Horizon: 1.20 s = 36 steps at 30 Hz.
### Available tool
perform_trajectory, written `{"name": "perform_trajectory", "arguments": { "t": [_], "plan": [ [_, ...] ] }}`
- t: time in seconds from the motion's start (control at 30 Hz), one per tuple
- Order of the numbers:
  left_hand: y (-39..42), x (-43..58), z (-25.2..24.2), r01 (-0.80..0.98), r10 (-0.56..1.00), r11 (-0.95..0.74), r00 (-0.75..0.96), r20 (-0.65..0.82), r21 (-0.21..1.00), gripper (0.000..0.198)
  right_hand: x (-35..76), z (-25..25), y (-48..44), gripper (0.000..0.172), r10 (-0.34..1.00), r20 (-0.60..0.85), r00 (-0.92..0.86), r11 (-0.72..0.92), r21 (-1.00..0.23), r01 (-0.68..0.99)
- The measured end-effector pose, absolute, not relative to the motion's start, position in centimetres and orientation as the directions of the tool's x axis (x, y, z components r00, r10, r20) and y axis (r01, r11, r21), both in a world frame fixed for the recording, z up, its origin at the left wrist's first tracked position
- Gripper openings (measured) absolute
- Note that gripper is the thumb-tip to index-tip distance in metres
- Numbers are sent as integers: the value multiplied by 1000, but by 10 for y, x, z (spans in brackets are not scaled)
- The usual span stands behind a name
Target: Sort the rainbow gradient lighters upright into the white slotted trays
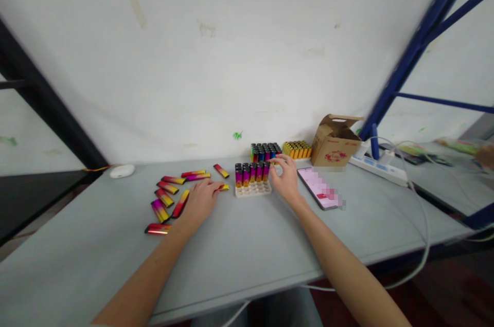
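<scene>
My left hand [201, 199] is over the table with its fingers closed on a red and yellow lighter [224, 188], whose yellow end sticks out past the fingertips. Several more red, yellow and purple lighters [164, 197] lie scattered around and left of that hand. A pale tray [253, 192] with round holes stands in the middle, its back rows filled with upright purple lighters [252, 174] with black tops. At the tray's right end, my right hand [284, 175] pinches the top of the corner lighter [266, 171] between thumb and forefinger.
Behind the tray stand a block of multicoloured lighters [266, 150] and a block of yellow ones [297, 149]. An open cardboard box [334, 144], a phone [318, 188] and a power strip [380, 170] are on the right. A white case [122, 171] lies far left.
</scene>
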<state>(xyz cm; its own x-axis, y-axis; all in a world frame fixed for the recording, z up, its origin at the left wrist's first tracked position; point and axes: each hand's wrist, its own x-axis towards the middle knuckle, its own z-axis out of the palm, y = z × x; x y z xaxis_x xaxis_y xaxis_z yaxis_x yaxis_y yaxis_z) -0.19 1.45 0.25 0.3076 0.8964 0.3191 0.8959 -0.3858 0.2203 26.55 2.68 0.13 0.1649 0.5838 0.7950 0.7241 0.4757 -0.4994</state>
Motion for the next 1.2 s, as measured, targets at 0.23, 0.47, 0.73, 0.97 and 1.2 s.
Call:
{"name": "perform_trajectory", "arguments": {
  "t": [0.23,0.47,0.73,0.97,1.2],
  "plan": [
    [11,0,12,896,867,-327,157,472,302,41,264,2,26,19,595,784,179,476,-523,707],
    [7,9,23,530,810,-457,-85,580,715,54,256,8,17,19,582,800,150,549,-522,653],
    [6,22,27,6,972,-233,-28,233,973,59,243,8,8,17,581,814,-9,632,-444,635],
    [-4,28,31,-136,974,-161,139,179,978,69,240,6,0,17,652,754,-86,661,-508,553],
    [-12,34,33,-119,964,-180,177,199,976,71,220,15,-19,26,681,623,-384,727,-513,457]
  ]
}}
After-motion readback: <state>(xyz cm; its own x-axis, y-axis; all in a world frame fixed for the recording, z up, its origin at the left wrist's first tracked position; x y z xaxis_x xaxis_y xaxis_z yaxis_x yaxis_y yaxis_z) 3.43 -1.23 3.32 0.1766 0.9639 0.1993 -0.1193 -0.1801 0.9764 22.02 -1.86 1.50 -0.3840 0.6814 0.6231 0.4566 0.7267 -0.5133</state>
